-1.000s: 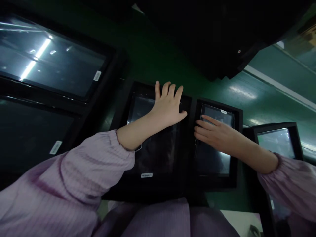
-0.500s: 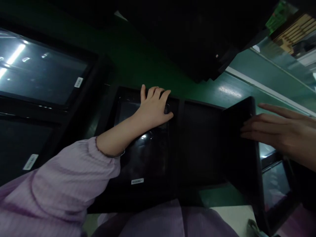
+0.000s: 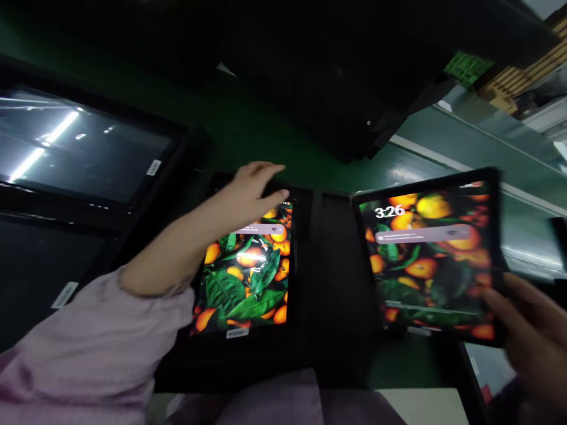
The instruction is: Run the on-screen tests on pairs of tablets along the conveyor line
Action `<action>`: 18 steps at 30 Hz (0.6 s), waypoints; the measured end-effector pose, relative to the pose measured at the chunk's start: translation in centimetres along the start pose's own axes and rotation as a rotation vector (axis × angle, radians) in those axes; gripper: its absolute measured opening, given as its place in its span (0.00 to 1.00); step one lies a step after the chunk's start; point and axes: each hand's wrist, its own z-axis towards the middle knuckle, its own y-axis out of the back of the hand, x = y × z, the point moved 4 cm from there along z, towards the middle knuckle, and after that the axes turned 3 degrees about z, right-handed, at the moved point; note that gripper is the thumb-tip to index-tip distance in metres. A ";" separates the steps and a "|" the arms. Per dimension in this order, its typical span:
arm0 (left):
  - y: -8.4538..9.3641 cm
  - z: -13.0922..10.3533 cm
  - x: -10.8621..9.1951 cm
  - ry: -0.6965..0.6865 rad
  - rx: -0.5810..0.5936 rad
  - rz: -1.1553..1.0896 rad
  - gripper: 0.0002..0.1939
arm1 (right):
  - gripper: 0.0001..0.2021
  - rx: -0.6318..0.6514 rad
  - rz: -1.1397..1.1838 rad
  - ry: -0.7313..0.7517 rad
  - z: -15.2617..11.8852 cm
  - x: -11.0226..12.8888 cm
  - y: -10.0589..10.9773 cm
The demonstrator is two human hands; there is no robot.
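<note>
Along the bottom of our view lies purple cloth, with a pale purple sleeve coming in from the left. At the right, our right hand has its grip closed on the right tablet, thumb over the right edge near the lower corner. We see that tablet tilted up and slightly blurred, its lit screen showing orange fruit, green leaves and 3:26. Between the two lit screens, a black tray shows. Our left hand reaches over the upper part of the middle tablet, its grip wide, thumb and forefinger apart; we cannot tell whether the fingertips touch. The same fruit picture glows there, above a white label. Farther left we see two dark screens in black frames, the upper one mirroring bright lights. Beyond stretches the green counter, then wooden slats at upper right.
</note>
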 end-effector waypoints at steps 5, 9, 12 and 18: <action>4.1 -5.9 5.2 0.271 -0.209 -0.008 0.49 | 0.32 0.117 0.209 -0.303 -2.0 -5.4 -7.7; 1.0 -12.3 9.3 0.548 -0.188 -0.149 0.55 | 0.36 0.110 0.175 -0.342 -2.8 -7.9 -9.2; -1.9 -14.9 9.8 0.483 -0.184 -0.276 0.54 | 0.37 0.162 0.004 -0.236 -3.0 -8.8 -8.7; -2.2 -12.7 8.3 0.500 -0.280 -0.171 0.50 | 0.26 0.233 -0.317 0.661 -3.0 -7.0 -10.2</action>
